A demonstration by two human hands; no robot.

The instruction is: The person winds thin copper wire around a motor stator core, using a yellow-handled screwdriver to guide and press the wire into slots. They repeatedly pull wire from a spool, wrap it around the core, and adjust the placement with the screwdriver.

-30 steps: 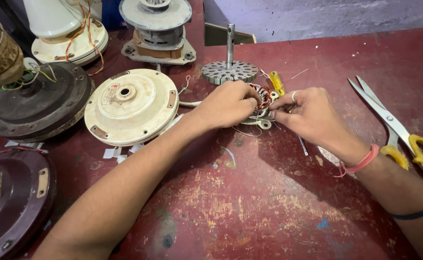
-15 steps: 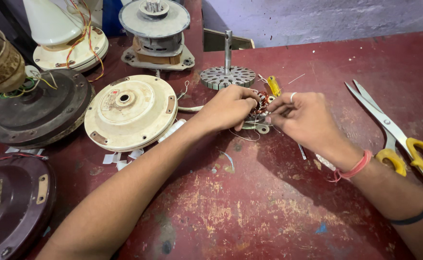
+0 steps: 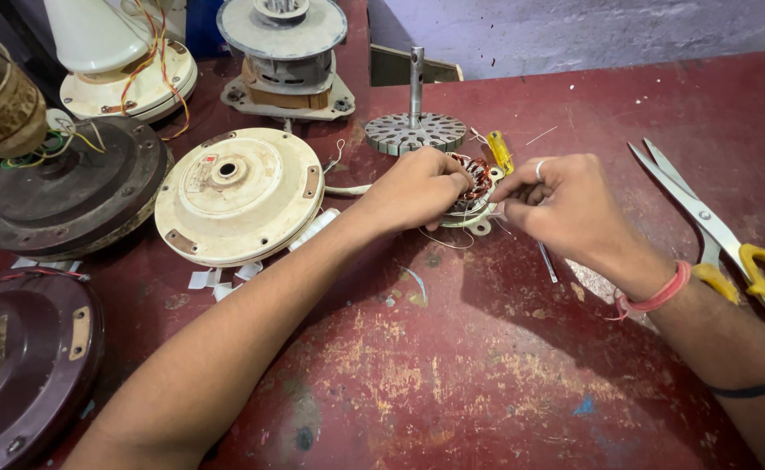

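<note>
While I watch from above, my left hand (image 3: 417, 187) grips a small motor coil (image 3: 472, 187) at the middle of the red table (image 3: 487, 374), and my right hand (image 3: 565, 204) pinches thin wire at its edge. Copper windings already fill part of it; loose strands remain. Scissors (image 3: 721, 239) lie to the right, and fan housings (image 3: 239, 196) crowd the left. Beyond is a pale wall (image 3: 591, 30).

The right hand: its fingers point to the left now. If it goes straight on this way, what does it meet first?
The right hand would first meet the small copper-wound stator, which its fingertips already seem to touch. The left hand lies just beyond it, though depth is hard to judge.
</note>
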